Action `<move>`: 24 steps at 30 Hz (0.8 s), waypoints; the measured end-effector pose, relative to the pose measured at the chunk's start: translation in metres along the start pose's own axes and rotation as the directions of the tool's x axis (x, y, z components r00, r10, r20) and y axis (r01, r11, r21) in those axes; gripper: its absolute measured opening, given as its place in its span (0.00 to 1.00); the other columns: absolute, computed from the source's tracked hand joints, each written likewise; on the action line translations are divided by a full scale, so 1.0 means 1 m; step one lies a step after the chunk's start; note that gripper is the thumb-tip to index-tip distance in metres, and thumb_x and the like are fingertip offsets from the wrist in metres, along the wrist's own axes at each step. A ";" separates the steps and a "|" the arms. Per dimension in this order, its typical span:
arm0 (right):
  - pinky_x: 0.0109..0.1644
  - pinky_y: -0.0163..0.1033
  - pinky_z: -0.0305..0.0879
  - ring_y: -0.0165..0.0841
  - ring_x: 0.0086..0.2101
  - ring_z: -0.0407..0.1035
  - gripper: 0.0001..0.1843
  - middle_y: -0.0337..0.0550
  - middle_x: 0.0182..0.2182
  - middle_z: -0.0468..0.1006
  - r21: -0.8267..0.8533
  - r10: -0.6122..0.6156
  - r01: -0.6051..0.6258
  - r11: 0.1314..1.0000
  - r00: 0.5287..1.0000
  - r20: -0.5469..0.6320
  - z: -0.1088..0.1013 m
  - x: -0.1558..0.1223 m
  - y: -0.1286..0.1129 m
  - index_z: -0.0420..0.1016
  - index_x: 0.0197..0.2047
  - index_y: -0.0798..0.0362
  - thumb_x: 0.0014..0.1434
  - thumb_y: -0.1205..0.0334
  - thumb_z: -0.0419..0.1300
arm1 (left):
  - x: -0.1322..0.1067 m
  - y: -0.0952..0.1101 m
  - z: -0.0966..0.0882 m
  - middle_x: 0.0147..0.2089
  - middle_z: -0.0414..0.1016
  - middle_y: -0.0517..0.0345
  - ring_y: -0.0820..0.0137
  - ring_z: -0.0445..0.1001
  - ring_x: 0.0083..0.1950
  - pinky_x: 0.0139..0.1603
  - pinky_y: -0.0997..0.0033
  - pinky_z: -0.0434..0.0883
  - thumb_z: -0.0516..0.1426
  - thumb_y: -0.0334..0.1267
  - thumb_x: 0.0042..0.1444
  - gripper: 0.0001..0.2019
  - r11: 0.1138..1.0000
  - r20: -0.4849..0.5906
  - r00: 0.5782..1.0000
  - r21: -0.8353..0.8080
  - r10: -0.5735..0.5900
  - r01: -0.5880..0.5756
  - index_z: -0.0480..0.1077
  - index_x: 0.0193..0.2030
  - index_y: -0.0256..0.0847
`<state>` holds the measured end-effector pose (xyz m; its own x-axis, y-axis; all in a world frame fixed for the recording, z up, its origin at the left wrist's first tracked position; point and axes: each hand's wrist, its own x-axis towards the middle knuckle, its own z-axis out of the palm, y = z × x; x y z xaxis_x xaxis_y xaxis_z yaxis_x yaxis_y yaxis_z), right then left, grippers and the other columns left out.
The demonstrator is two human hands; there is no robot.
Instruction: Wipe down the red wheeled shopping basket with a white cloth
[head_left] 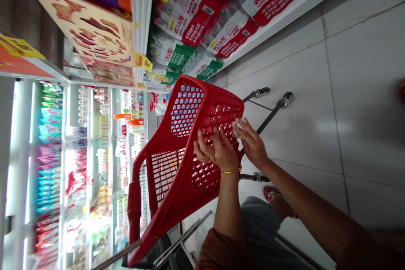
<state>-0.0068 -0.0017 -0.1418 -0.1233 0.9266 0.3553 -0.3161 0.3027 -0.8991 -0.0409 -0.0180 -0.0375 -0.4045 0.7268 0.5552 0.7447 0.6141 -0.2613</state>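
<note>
The picture is turned on its side. A red plastic shopping basket point(186, 109) with a perforated wall sits on a wheeled cart frame point(268, 118). My left hand point(218, 152), with a gold bracelet on the wrist, has its fingers curled against the basket's side wall and grips it. Just beside it, my right hand point(253, 145) is closed on a small white wad, perhaps a cloth or tissue point(237, 125), and presses it against the same wall. The basket's red handle point(134, 206) hangs at the lower left.
Shelves hold shrink-wrapped packs of bottled water point(202, 12) with red and green labels. A lit display of snack packets point(50, 156) is at the left. Pale floor tiles point(348, 93) fill the right. My sandalled foot point(275, 194) is near a cart wheel.
</note>
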 end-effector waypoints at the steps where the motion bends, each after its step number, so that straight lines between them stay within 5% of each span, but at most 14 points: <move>1: 0.66 0.55 0.58 0.39 0.66 0.48 0.27 0.38 0.65 0.59 0.006 -0.013 0.013 1.000 1.000 -0.019 0.003 0.005 -0.006 0.56 0.65 0.39 0.66 0.70 0.49 | 0.000 0.002 -0.001 0.66 0.58 0.40 0.50 0.56 0.65 0.65 0.38 0.50 0.54 0.42 0.62 0.12 0.999 -0.055 0.998 0.026 -0.027 0.028 0.75 0.46 0.41; 6: 0.68 0.53 0.56 0.39 0.67 0.43 0.30 0.35 0.65 0.59 0.008 -0.119 0.119 0.993 0.993 -0.021 0.012 0.030 -0.022 0.54 0.66 0.37 0.64 0.68 0.55 | 0.000 0.007 -0.003 0.64 0.61 0.42 0.50 0.49 0.68 0.67 0.39 0.47 0.55 0.42 0.61 0.11 0.998 -0.177 0.984 0.058 -0.016 0.026 0.77 0.41 0.41; 11: 0.69 0.50 0.54 0.36 0.66 0.44 0.28 0.35 0.65 0.59 0.017 -0.113 0.113 0.993 0.994 -0.010 0.009 0.022 -0.006 0.56 0.65 0.38 0.65 0.69 0.53 | 0.001 0.008 -0.002 0.64 0.62 0.46 0.53 0.52 0.67 0.66 0.42 0.52 0.56 0.41 0.60 0.09 0.999 -0.232 0.973 0.049 0.003 0.009 0.78 0.41 0.44; 20: 0.66 0.55 0.57 0.39 0.65 0.50 0.25 0.41 0.64 0.60 -0.009 0.003 -0.003 1.000 1.000 0.009 -0.002 0.001 0.012 0.60 0.64 0.41 0.67 0.69 0.48 | 0.001 0.007 -0.002 0.58 0.70 0.46 0.52 0.48 0.70 0.66 0.39 0.49 0.58 0.41 0.59 0.08 0.996 -0.253 0.966 0.080 0.045 -0.026 0.78 0.40 0.46; 24: 0.66 0.56 0.57 0.40 0.65 0.48 0.24 0.42 0.64 0.60 -0.034 0.072 -0.071 0.997 0.997 0.034 -0.008 -0.005 0.015 0.61 0.63 0.42 0.67 0.68 0.46 | 0.004 0.005 -0.002 0.54 0.74 0.44 0.55 0.49 0.70 0.67 0.43 0.50 0.54 0.39 0.62 0.10 1.000 -0.143 0.990 -0.018 0.022 -0.025 0.77 0.40 0.42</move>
<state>-0.0031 -0.0005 -0.1591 -0.1774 0.9379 0.2981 -0.2744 0.2437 -0.9302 -0.0380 -0.0128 -0.0348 -0.3082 0.6886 0.6564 0.7637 0.5905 -0.2609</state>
